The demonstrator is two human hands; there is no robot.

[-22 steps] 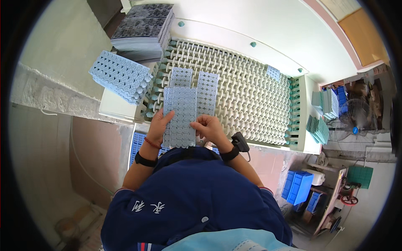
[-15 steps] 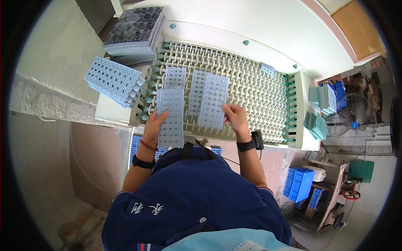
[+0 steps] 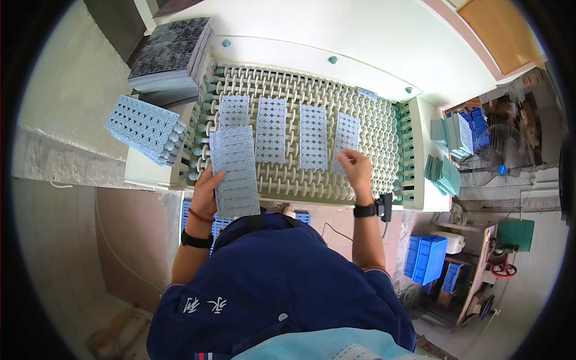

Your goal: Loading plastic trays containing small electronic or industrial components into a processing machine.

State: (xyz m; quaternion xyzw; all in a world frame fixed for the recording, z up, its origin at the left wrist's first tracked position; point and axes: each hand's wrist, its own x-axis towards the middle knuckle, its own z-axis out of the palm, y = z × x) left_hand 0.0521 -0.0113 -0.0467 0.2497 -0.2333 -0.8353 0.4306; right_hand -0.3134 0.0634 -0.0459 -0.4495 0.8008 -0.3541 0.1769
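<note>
My left hand (image 3: 206,191) is closed around the edge of a small stack of light grey-blue panels (image 3: 236,180) with scalloped, perforated rows. My right hand (image 3: 358,173) is pinched at the lower right edge of a similar panel (image 3: 347,133), partly covering it. That panel lies over the roller bed (image 3: 381,138). To its left, on the rollers, rest a second panel (image 3: 313,138), a third panel (image 3: 271,129) and another panel (image 3: 233,110), the last partly hidden behind the stack in my left hand.
A pile of blue panels (image 3: 144,127) and a tall dark-topped stack (image 3: 171,51) stand left of the rollers. One more panel (image 3: 367,94) lies at the bed's far right. Green panels (image 3: 443,174) stand beyond the right frame. Blue crates (image 3: 425,259) and a fan are farther right.
My right hand has moved right with a panel, away from the one it overlapped. Panels now lie spread in a row. My left hand's stack has shifted slightly left.
</note>
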